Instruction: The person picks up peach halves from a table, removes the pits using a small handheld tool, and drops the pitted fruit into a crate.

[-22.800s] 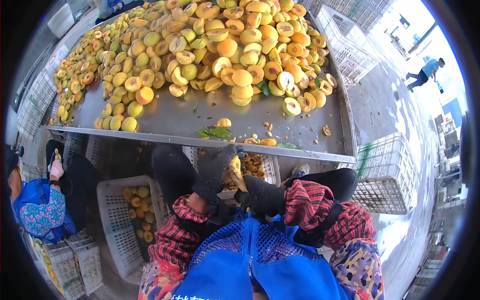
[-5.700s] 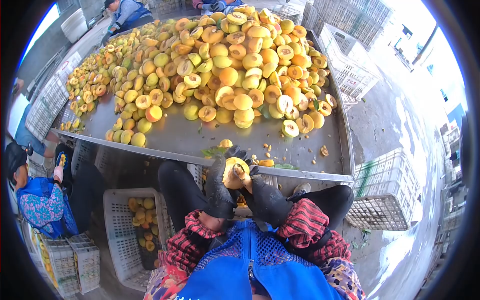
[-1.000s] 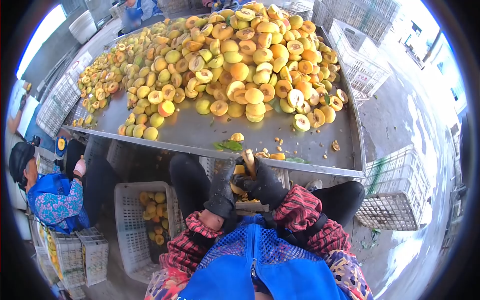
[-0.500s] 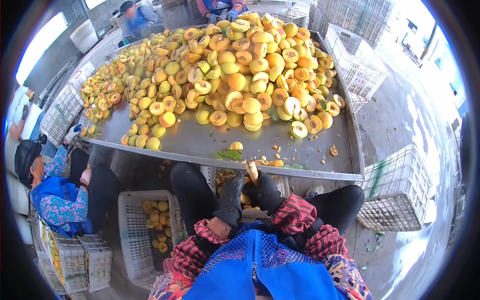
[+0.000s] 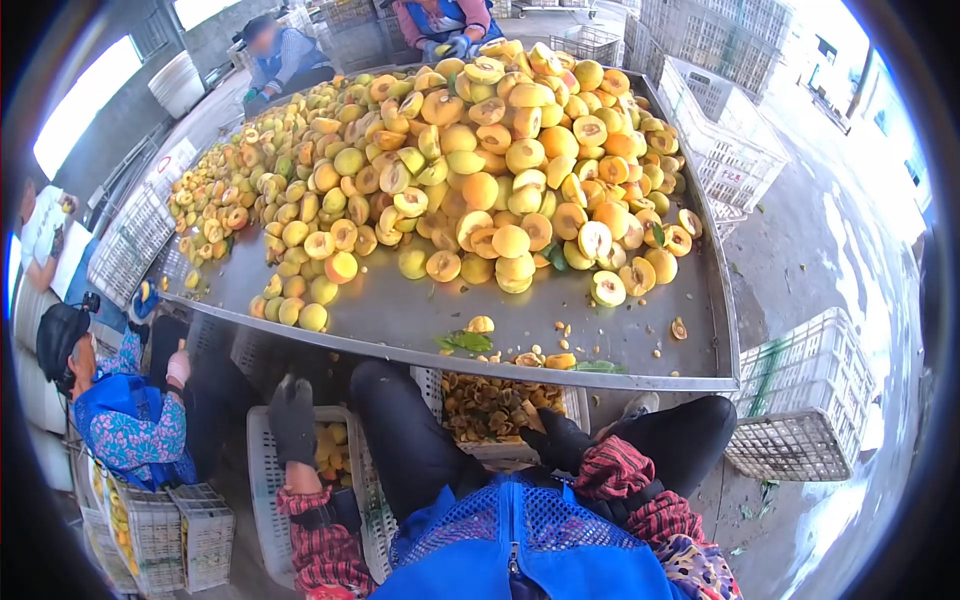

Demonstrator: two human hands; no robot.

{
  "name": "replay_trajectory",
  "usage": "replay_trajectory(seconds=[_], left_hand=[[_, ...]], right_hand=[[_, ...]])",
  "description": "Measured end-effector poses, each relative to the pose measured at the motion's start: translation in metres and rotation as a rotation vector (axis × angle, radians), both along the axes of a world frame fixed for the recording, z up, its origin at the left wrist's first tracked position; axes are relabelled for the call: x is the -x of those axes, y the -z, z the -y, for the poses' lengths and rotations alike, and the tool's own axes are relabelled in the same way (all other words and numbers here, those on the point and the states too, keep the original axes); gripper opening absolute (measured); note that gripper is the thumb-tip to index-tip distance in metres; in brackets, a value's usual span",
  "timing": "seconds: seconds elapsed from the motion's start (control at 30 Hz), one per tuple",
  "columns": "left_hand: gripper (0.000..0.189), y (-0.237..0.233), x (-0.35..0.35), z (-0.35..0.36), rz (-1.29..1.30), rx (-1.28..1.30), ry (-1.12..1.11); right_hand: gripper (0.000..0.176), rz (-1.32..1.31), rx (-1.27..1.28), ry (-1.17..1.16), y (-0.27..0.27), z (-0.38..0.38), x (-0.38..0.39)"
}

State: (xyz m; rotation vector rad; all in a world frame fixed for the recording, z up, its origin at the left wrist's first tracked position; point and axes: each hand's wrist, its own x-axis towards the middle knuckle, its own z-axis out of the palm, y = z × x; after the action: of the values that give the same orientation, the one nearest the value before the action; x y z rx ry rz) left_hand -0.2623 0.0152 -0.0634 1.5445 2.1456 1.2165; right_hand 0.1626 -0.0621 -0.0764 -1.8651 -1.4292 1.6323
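My left hand (image 5: 293, 425), in a dark glove, reaches over a white plastic crate (image 5: 262, 480) at the left that holds yellow peach pieces (image 5: 332, 452). Its fingers are stretched out, with no fruit visible in them. My right hand (image 5: 557, 440), also gloved, is closed round a light wooden-handled tool (image 5: 533, 416); the rest of the tool is hidden. Between my knees, below the table edge, stands a crate (image 5: 578, 405) with brown-yellow scraps and pits (image 5: 480, 400). A large heap of halved peaches (image 5: 510, 190) lies on the metal table (image 5: 400, 318) in front.
A co-worker (image 5: 130, 400) sits at my left, and two more people (image 5: 285, 55) work behind the heap. White crates (image 5: 805, 390) stand right of the table. Fruit bits and a green leaf (image 5: 465, 341) lie near the front rim.
My left hand has moved from beside the right hand to over the left crate. My right hand has shifted slightly right and down with the tool. The view has tilted a little.
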Motion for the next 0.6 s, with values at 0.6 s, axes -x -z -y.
replay_trajectory(seconds=[0.6], left_hand=[[0.041, 0.005, -0.224, -0.216, -0.425, 0.380, 0.780]], right_hand=[[0.030, -0.049, -0.087, 0.120, 0.072, 0.038, -0.046]])
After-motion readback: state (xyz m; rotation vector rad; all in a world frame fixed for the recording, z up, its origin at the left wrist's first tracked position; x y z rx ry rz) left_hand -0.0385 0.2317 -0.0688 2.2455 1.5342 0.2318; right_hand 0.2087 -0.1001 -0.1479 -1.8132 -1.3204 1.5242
